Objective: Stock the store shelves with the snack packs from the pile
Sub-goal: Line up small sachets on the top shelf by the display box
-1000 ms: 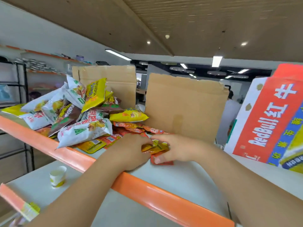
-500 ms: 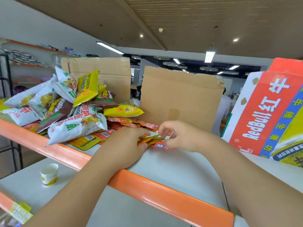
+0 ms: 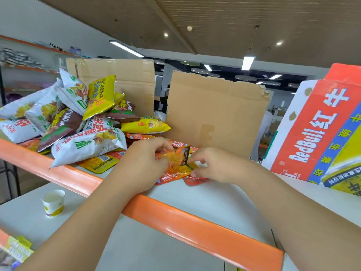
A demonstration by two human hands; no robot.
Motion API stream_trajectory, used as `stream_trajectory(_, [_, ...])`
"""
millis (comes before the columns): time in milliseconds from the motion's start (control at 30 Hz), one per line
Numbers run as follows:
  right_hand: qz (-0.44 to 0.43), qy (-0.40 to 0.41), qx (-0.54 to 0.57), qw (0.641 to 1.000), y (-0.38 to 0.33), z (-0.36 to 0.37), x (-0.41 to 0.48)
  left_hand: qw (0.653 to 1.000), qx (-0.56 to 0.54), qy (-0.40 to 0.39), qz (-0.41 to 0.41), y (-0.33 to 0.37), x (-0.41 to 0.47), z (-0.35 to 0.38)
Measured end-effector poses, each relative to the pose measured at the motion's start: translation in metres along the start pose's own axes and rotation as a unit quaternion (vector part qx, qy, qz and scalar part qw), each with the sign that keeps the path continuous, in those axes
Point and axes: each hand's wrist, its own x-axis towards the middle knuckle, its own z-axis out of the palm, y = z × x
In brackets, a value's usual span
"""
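A pile of snack packs (image 3: 78,122), white, yellow and brown bags, lies heaped on the top shelf (image 3: 214,198) at the left. Several flat orange sachets (image 3: 176,173) lie on the shelf in front of the pile. My left hand (image 3: 144,165) and my right hand (image 3: 213,165) meet over them. Between the fingers of both hands a small orange sachet (image 3: 178,156) is pinched and tilted up off the shelf. A red sachet (image 3: 195,180) lies partly under my right hand.
An orange shelf rail (image 3: 175,222) runs across in front of my forearms. Two cardboard sheets (image 3: 214,114) stand behind the packs. A Red Bull carton (image 3: 316,133) stands at the right. A small paper cup (image 3: 53,202) sits on the lower shelf.
Both hands have gathered the flat sachets and raised one orange sachet upright between their fingers; before, they lay flatter over the sachets on the shelf.
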Motion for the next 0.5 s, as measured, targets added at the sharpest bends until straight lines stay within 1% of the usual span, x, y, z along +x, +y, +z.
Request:
stream_trajectory(67, [0.017,-0.002,-0.025,1.000,0.002,0.000,0.000,0.999,-0.018,0.023,-0.016,0.000,0.000,-0.002])
stream_trajectory(133, [0.011,0.016,-0.027,0.999,0.001,0.001,-0.001,0.999,-0.029,0.031,-0.032,0.000,0.001,-0.002])
stream_trajectory(233, [-0.045,0.062,-0.036,0.996,-0.001,-0.006,-0.002,0.997,-0.039,0.036,-0.055,0.000,0.003,-0.003])
stream_trajectory(300, [-0.072,0.103,-0.047,0.991,-0.001,-0.015,-0.003,0.993,-0.081,0.047,-0.077,-0.001,0.004,-0.005])
stream_trajectory(333, [-0.065,0.129,-0.022,0.989,0.000,-0.020,-0.004,0.990,-0.099,0.054,-0.089,0.000,0.004,-0.007])
stream_trajectory(367, [-0.055,0.159,0.038,0.985,0.004,-0.024,-0.005,0.986,-0.116,0.061,-0.100,0.001,0.005,-0.009])
stream_trajectory(433, [-0.021,0.201,0.181,0.962,0.014,-0.032,-0.011,0.982,-0.139,0.046,-0.122,0.002,0.006,-0.011])
stream_trajectory(467, [0.005,0.203,0.236,0.950,0.019,-0.036,-0.016,0.981,-0.143,0.026,-0.125,0.006,0.004,-0.013])
stream_trajectory(500, [0.033,0.192,0.264,0.945,0.025,-0.038,-0.020,0.984,-0.131,0.000,-0.121,0.006,0.005,-0.012])
